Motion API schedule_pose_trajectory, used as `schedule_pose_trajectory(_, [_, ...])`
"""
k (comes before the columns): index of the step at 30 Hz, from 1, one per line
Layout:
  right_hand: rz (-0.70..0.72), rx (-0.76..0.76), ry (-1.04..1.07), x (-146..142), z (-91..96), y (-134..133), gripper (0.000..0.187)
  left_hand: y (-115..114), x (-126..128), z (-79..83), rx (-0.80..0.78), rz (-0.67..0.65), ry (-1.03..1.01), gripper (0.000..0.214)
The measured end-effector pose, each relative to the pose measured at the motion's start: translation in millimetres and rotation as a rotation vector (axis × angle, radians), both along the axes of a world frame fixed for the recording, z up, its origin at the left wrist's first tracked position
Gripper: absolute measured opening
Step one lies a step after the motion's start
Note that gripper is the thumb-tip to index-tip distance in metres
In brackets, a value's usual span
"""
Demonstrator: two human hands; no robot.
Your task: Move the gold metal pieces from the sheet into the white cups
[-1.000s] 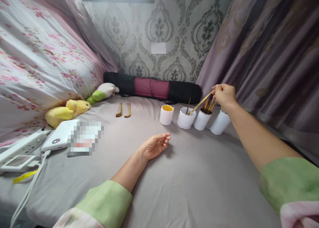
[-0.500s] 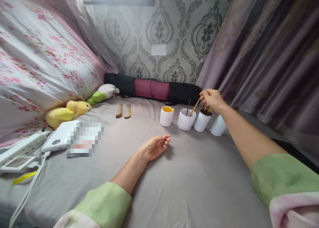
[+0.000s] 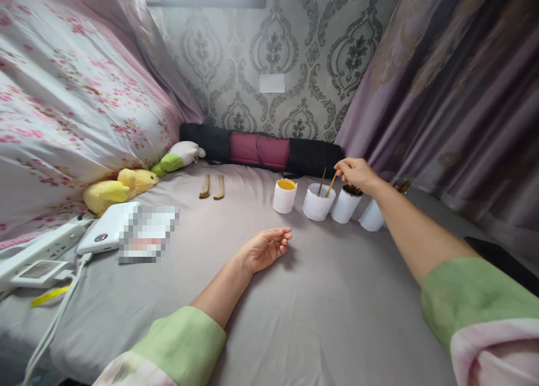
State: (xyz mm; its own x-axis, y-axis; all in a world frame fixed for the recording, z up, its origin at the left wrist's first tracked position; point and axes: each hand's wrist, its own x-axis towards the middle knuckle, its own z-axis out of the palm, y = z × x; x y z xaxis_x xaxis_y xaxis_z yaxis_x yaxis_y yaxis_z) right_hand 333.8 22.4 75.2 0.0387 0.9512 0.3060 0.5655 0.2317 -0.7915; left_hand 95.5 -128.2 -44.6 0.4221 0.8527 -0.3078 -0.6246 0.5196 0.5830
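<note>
Pinched in my right hand is a thin wooden stick, tilted, its lower end inside a wide white cup. Another thin, darker stick leans in the same cup. My left hand lies on the grey sheet with the palm partly up, fingers loosely curled and holding nothing. Left of the wide cup stands a white cup with a yellow inside. To its right are a white cup with a dark rim, holding several sticks partly hidden by my right hand, and another white cup, partly behind my forearm.
Two small bundles of brown sticks lie left of the cups. At the left are yellow and green-white plush toys, a white power bank, a blurred packet and a power strip. A black-and-maroon roll lies along the wall.
My right hand has moved slightly down and left, and its stick stands a little more upright in the wide cup. My left hand stays in place. The whole view has shifted slightly.
</note>
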Motion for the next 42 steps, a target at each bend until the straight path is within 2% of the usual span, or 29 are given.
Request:
schedule_pose_trajectory(8, [-0.034,-0.076,0.058,-6.4,2.4,-5.8,0.012,0.2,-0.2,-0.9,0.006,-0.001,-0.014,0.012])
schedule_pose_trajectory(15, [-0.015,-0.102,0.058,-8.6,-2.7,-0.2,0.016,0.5,0.1,0.4,-0.002,0.001,-0.005,0.012])
schedule_pose_trajectory(21, [-0.062,-0.115,0.09,-11.2,-6.1,4.7,0.015,0.3,0.0,-0.5,0.008,0.004,-0.005,0.012])
schedule_pose_trajectory(27, [-0.082,-0.081,0.003,-10.6,-9.5,14.5,0.019,1.1,0.6,-0.2,-0.008,0.003,-0.006,0.014])
schedule_pose_trajectory(33, [-0.09,-0.086,-0.034,-11.9,-5.2,19.5,0.02,1.4,0.1,0.3,-0.013,0.002,-0.012,0.014])
schedule_pose_trajectory(42, [-0.27,-0.122,-0.179,-1.1,-9.7,29.2,0.018,1.3,-0.5,-1.8,-0.002,-0.002,-0.019,0.015])
